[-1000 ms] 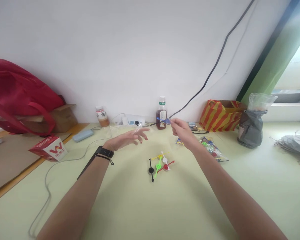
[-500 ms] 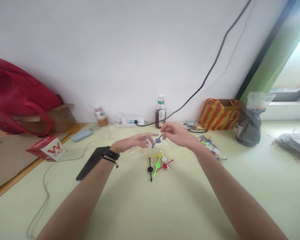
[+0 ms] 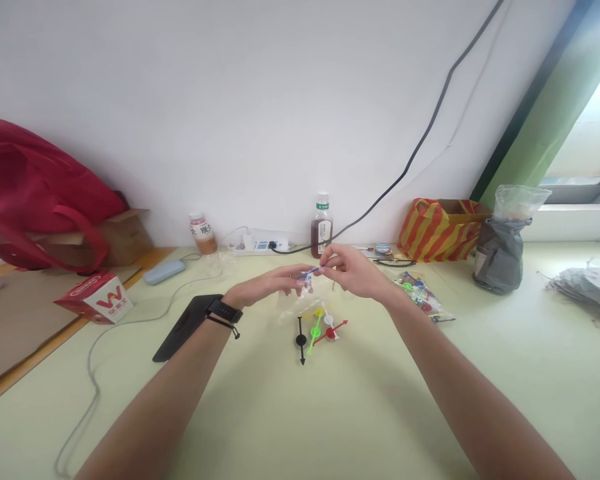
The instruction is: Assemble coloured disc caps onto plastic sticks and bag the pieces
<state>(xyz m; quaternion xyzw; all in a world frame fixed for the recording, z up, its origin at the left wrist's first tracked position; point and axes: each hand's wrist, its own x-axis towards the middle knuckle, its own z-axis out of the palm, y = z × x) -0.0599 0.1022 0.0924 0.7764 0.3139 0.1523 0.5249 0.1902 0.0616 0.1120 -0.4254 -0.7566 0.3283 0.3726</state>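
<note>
Two hands meet over the table point(image 3: 360, 400), with their fingertips close together. The right hand point(image 3: 353, 270) pinches one end of a blue arrow point(image 3: 310, 273) between thumb and finger. The left hand point(image 3: 270, 285) has its fingers bent around a thin, clear bag point(image 3: 297, 307), which hangs down below them. The blue arrow is in the air between the hands, and its other end is right by the left fingers. It is too small to tell if the arrow is inside the clear bag. Just below the hands, five more arrows lie on the table in a bunch. The yellow arrow point(image 3: 319, 312) is at the back, the white arrow point(image 3: 329, 320) is next to it, the green arrow point(image 3: 315, 331) is in the middle, the red arrow point(image 3: 331, 333) points off to the right, and the black arrow point(image 3: 301, 341) is on the left. A shiny bag of colorful bits point(image 3: 423, 295) lies near the right arm. A black watch point(image 3: 223, 311) is on the left wrist, with a flat black thing point(image 3: 187, 328) beside that arm. Farther back, a dark drink bottle point(image 3: 322, 227) stands by the wall.
</note>
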